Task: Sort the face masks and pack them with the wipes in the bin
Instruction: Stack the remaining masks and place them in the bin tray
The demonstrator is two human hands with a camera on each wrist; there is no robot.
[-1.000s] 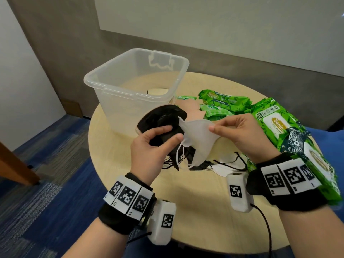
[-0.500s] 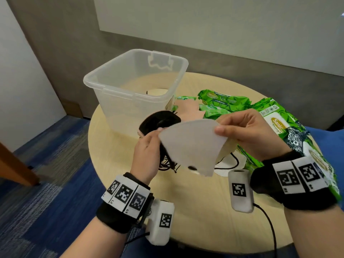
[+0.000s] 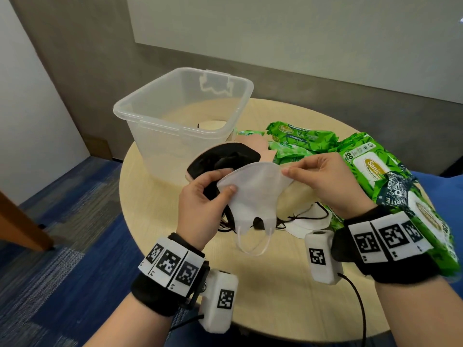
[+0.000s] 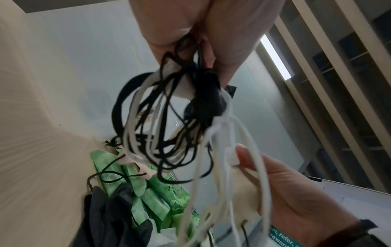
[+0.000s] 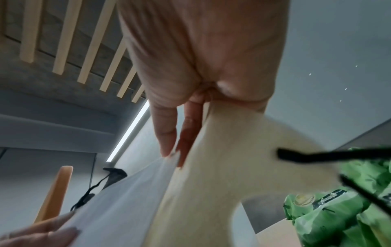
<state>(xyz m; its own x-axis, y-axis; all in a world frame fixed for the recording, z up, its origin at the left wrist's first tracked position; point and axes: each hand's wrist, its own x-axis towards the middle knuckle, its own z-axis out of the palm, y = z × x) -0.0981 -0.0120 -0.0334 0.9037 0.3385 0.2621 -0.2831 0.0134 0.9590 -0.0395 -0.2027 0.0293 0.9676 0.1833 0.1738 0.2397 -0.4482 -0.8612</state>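
Both hands hold a white folded face mask (image 3: 253, 194) above the round table (image 3: 155, 221). My left hand (image 3: 225, 181) grips its left edge, thumb on top, together with a stack of black masks (image 3: 225, 159) behind it. My right hand (image 3: 285, 171) pinches the mask's upper right edge. White ear loops (image 3: 253, 246) hang below. In the left wrist view a tangle of black and white loops (image 4: 169, 117) dangles from the left hand. In the right wrist view the fingertips (image 5: 169, 150) pinch the white mask (image 5: 118, 200), and a cream mask (image 5: 222, 167) lies beside it.
A clear plastic bin (image 3: 140, 121) stands at the table's back left, with a pale mask on its floor. Green wipes packs (image 3: 300, 139) lie behind the hands and further packs (image 3: 375, 169) to the right. Another white mask with black loops (image 3: 308, 221) lies under my right wrist.
The white mask was lifted and spread flat between both hands. It now sits lower against the black stack, loops hanging down, with the left thumb on its face.
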